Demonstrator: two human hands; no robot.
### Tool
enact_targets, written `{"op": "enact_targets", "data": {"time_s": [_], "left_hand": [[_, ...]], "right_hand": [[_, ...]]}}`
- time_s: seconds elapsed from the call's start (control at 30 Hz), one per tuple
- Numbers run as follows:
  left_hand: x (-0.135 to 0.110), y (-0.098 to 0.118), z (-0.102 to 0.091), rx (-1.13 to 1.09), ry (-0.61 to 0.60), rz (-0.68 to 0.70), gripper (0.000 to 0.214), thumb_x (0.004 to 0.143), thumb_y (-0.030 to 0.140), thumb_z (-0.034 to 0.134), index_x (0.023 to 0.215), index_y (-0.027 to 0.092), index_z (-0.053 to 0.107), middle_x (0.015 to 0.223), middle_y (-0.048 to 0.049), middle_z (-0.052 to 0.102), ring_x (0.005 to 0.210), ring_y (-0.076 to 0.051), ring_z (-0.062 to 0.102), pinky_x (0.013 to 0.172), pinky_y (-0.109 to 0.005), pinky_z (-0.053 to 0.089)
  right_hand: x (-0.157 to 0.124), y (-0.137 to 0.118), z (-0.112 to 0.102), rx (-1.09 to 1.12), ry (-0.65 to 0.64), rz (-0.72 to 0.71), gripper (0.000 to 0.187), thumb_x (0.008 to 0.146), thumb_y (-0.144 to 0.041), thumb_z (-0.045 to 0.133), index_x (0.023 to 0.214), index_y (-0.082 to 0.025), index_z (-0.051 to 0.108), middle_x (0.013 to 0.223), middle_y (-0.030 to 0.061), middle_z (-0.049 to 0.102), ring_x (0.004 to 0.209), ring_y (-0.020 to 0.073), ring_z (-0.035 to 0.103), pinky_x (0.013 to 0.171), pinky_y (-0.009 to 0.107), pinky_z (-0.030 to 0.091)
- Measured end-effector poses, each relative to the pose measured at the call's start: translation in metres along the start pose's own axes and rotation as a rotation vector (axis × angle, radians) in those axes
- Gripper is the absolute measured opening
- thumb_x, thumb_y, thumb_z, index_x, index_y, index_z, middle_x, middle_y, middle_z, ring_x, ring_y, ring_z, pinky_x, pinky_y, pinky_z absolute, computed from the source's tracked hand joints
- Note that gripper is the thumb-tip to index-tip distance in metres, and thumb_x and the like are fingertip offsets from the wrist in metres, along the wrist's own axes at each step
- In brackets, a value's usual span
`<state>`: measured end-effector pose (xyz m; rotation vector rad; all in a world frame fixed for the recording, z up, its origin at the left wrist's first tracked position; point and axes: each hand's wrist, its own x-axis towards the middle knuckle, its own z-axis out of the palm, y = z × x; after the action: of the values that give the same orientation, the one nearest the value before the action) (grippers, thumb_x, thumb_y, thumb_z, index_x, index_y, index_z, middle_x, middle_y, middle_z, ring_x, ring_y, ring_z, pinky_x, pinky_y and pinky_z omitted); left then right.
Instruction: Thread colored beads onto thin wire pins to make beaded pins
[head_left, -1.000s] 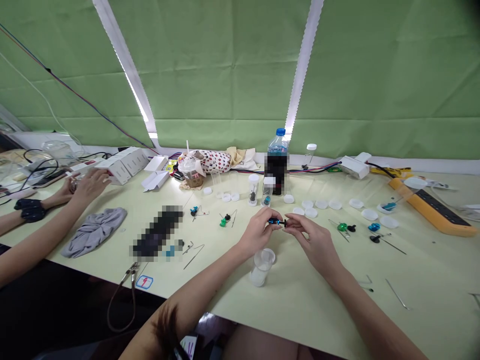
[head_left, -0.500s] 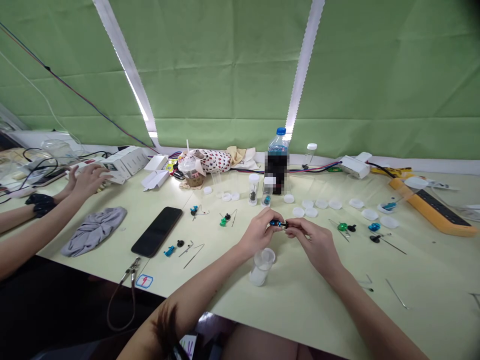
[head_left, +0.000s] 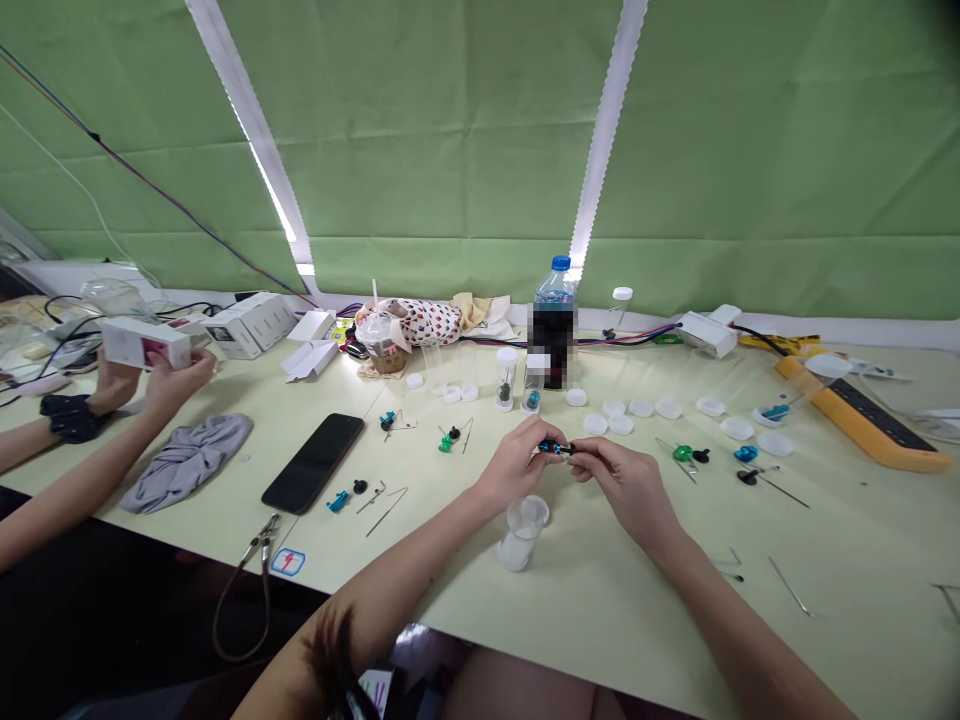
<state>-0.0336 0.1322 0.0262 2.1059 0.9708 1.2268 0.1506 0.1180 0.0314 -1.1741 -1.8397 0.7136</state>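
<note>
The left hand and the right hand are close together above the worktop. Their fingers pinch narrow on a small blue-and-black part, held between both hands — in the air, not touching the worktop. A clear plastic cup stands at six o'clock from it, white caps at one o'clock.

Small blue & black pc, approx. horiz, pinched betw L hand & R hand.
</note>
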Motion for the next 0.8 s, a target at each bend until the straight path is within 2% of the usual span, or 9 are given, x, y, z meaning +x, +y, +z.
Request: {"op": "enact_targets", "data": {"time_s": [0.2,0.3,0.4,0.57,0.8], "left_hand": [[0.0004,-0.0012,0.0009,0.003,-0.002,0.009,0.015,0.083,0.009,0.052,0.092,0.019,0.058,0.089,-0.0033,0.059,0.083,-0.018,0.057,0.075,-0.031,0.047],[0.0014,-0.0007,0.0007,-0.012,0.018,0.011,0.013,0.083,0.010,0.053,0.091,0.019,0.058,0.088,-0.0034,0.059,0.083,-0.018,0.056,0.076,-0.031,0.047],[0.0020,0.0001,-0.0001,-0.033,0.027,-0.004,0.013,0.083,0.010,0.054,0.091,0.019,0.058,0.088,-0.0031,0.059,0.083,-0.018,0.056,0.075,-0.031,0.047],[0.0017,0.0003,-0.0003,-0.064,0.033,-0.022,0.014,0.081,0.009,0.057,0.090,0.019,0.058,0.087,-0.0019,0.057,0.081,-0.017,0.056,0.076,-0.030,0.047],[0.0001,0.0005,0.0009,-0.035,0.012,-0.016,0.014,0.082,0.009,0.055,0.091,0.019,0.058,0.088,-0.0023,0.058,0.082,-0.017,0.056,0.076,-0.031,0.047]], "right_hand": [[-0.0002,-0.0004,0.0005,-0.030,-0.006,-0.013,0.019,0.093,-0.034,0.051,0.092,-0.022,0.066,0.069,-0.0006,0.069,0.063,0.0171,0.067,0.063,0.028,0.052],[-0.0002,0.0020,0.0015,-0.052,0.042,-0.041,0.019,0.092,-0.034,0.054,0.101,-0.022,0.065,0.080,0.0018,0.071,0.069,0.0182,0.069,0.068,0.030,0.054],[0.0001,0.0030,0.0021,-0.079,0.095,-0.135,0.020,0.091,-0.032,0.056,0.107,-0.022,0.063,0.093,0.0038,0.072,0.080,0.0190,0.070,0.075,0.031,0.055],[0.0003,0.0004,0.0013,-0.160,0.110,-0.262,0.013,0.093,-0.030,0.054,0.098,-0.023,0.065,0.092,0.0026,0.072,0.080,0.0184,0.068,0.070,0.029,0.053],[-0.0007,0.0007,0.0006,-0.133,0.082,-0.196,0.017,0.094,-0.033,0.052,0.097,-0.022,0.065,0.089,0.0029,0.072,0.073,0.0187,0.069,0.067,0.030,0.053]]}}
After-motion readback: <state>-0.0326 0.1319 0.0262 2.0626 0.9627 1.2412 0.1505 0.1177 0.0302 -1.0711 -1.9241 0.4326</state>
